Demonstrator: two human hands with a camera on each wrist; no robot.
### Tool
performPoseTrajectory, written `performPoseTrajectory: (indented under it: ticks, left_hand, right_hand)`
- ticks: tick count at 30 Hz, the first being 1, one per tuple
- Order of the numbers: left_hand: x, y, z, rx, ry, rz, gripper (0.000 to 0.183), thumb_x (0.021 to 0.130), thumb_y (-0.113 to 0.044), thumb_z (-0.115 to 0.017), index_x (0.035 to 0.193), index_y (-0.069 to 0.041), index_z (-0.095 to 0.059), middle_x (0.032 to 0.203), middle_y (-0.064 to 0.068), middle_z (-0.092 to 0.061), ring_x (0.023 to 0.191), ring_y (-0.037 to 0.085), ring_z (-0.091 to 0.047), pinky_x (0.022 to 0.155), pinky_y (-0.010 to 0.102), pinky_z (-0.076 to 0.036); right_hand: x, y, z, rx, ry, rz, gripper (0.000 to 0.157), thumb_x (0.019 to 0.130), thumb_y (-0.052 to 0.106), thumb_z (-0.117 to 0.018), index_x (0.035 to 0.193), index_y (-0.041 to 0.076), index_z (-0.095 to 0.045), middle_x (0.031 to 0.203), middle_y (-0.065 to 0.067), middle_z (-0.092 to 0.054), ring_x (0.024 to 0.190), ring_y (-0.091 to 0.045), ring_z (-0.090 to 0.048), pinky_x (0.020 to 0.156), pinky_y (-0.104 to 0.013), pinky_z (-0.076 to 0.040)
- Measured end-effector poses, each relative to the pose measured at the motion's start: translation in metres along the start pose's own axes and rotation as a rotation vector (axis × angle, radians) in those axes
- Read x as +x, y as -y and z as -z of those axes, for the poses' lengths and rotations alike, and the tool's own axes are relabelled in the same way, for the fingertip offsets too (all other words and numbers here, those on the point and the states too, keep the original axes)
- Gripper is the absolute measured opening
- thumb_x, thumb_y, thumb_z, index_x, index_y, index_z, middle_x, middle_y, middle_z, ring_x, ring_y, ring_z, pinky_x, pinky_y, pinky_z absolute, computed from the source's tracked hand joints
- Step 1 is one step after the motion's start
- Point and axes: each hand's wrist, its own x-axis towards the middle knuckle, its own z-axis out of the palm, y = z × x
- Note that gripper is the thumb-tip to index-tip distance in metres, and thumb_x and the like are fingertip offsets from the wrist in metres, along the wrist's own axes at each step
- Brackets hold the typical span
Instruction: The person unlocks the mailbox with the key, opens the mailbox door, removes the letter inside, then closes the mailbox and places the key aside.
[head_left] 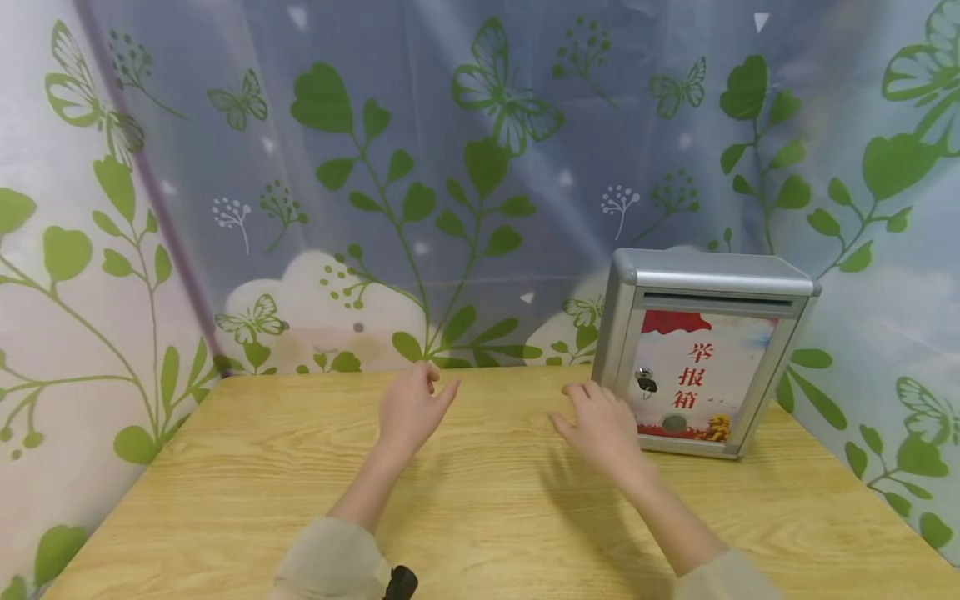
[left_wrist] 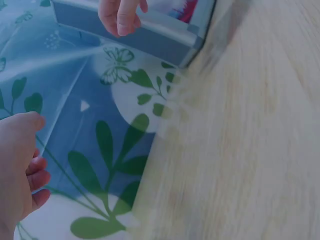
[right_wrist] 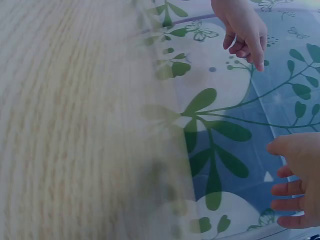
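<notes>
A silver metal drop box [head_left: 705, 358] stands upright on the table's right side. It has a slot near its top, a printed front panel with red characters, and a lock with a small key [head_left: 647, 384] at the panel's left. My right hand [head_left: 602, 425] hovers just left of the box, overlapping its lower left edge in the head view, fingers loosely bent around nothing. Farther left, my left hand [head_left: 412, 404] is raised over the table, thumb apart and fingers softly curled, holding nothing. In the left wrist view the box's side [left_wrist: 130, 37] shows behind the right hand's fingertips.
The wood-grain table [head_left: 480, 508] reaches back to a curtain [head_left: 420, 167] printed with green leaves and butterflies, which also hangs along both sides. A black band or device [head_left: 401, 582] sits at the left sleeve's cuff.
</notes>
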Motion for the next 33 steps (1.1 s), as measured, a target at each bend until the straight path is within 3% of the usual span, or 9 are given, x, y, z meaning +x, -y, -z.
performPoseTrajectory:
  ticks: [6,13,17,20,24,29,33]
  left_hand:
    - [0.007,-0.015,0.001,-0.146,0.013,0.048,0.035,0.083,-0.039,-0.066,0.086,-0.005,-0.060,0.067,0.001,-0.054,0.054,0.014,-0.046,0.047,0.027,-0.037]
    - [0.016,-0.036,-0.002,-0.205,0.010,0.015,0.040,0.084,-0.045,-0.062,0.085,-0.005,-0.059,0.069,0.001,-0.053,0.057,0.014,-0.047,0.050,0.027,-0.038]
    - [0.022,-0.047,-0.005,-0.232,0.020,0.000,0.043,0.084,-0.046,-0.061,0.091,-0.004,-0.061,0.080,0.005,-0.059,0.070,0.018,-0.054,0.060,0.032,-0.044]
    - [0.026,-0.055,-0.008,-0.260,0.038,-0.010,0.045,0.085,-0.046,-0.061,0.099,-0.004,-0.062,0.088,0.007,-0.061,0.079,0.020,-0.056,0.065,0.034,-0.045]
    - [0.030,-0.062,-0.012,-0.289,0.055,-0.024,0.049,0.086,-0.046,-0.060,0.108,-0.003,-0.059,0.091,0.009,-0.059,0.081,0.019,-0.053,0.064,0.033,-0.043]
    - [0.035,-0.069,-0.019,-0.344,0.068,-0.007,0.052,0.085,-0.046,-0.061,0.113,-0.003,-0.056,0.094,0.008,-0.057,0.085,0.021,-0.052,0.068,0.034,-0.044]
    - [0.040,-0.076,-0.025,-0.444,0.101,0.041,0.059,0.085,-0.043,-0.063,0.125,-0.002,-0.048,0.111,0.012,-0.055,0.102,0.025,-0.051,0.083,0.038,-0.045]
  right_hand:
    - [0.000,-0.006,0.019,0.076,-0.076,-0.001,0.026,0.084,0.029,-0.066,0.095,0.005,-0.063,0.088,-0.007,-0.062,0.074,-0.022,-0.059,0.058,-0.035,-0.049]
    - [0.002,-0.028,0.035,0.153,-0.402,0.177,0.011,0.081,0.013,-0.069,0.081,0.004,-0.062,0.069,-0.003,-0.061,0.057,-0.016,-0.058,0.046,-0.027,-0.044]
    - [0.002,-0.047,0.043,0.155,-0.555,0.203,0.011,0.079,0.011,-0.068,0.080,0.002,-0.061,0.066,-0.006,-0.061,0.054,-0.018,-0.057,0.042,-0.028,-0.041]
    - [0.003,-0.058,0.052,0.161,-0.655,0.162,0.009,0.079,0.009,-0.066,0.081,0.000,-0.063,0.069,-0.009,-0.062,0.058,-0.023,-0.057,0.047,-0.032,-0.042]
    - [0.004,-0.074,0.062,0.225,-0.767,0.055,0.014,0.080,0.005,-0.064,0.089,-0.005,-0.063,0.079,-0.017,-0.063,0.074,-0.033,-0.054,0.064,-0.039,-0.040]
    - [0.000,-0.097,0.068,0.287,-0.837,-0.081,0.025,0.081,0.006,-0.065,0.099,-0.011,-0.058,0.092,-0.025,-0.059,0.089,-0.039,-0.047,0.077,-0.041,-0.034]
    - [-0.004,-0.112,0.073,0.331,-0.861,-0.195,0.035,0.082,0.007,-0.066,0.109,-0.012,-0.053,0.106,-0.026,-0.054,0.102,-0.037,-0.043,0.089,-0.038,-0.031]
